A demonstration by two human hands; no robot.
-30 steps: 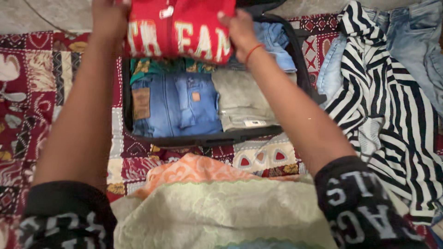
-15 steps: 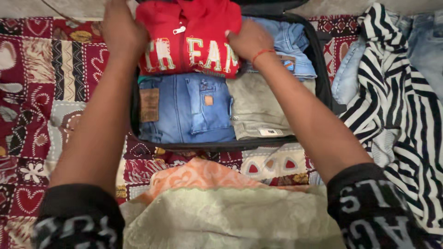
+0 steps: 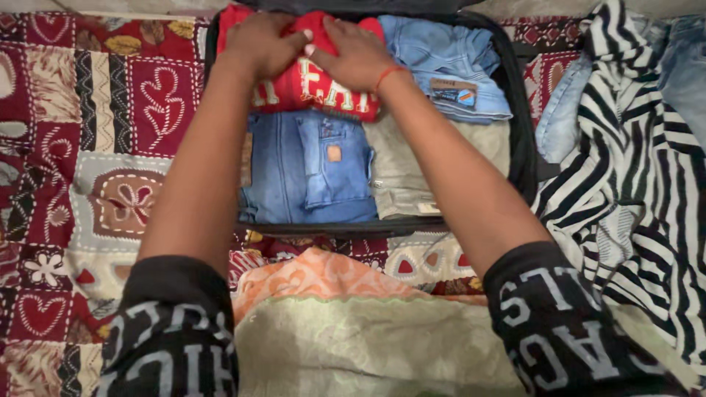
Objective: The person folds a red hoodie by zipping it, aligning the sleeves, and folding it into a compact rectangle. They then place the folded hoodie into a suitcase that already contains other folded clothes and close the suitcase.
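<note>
Red sweatshirt (image 3: 309,84) at suitcase (image 3: 523,147) 11 o'clock | our left hand (image 3: 265,44), right hand (image 3: 353,55) flat, released, pressing it level | jeans (image 3: 305,165) at 7 o'clock

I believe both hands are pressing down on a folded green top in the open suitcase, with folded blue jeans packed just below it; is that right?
Not quite: the head view shows the folded top is red, not green. The left hand and right hand both press on it in the open suitcase, with folded blue jeans just below.
</note>
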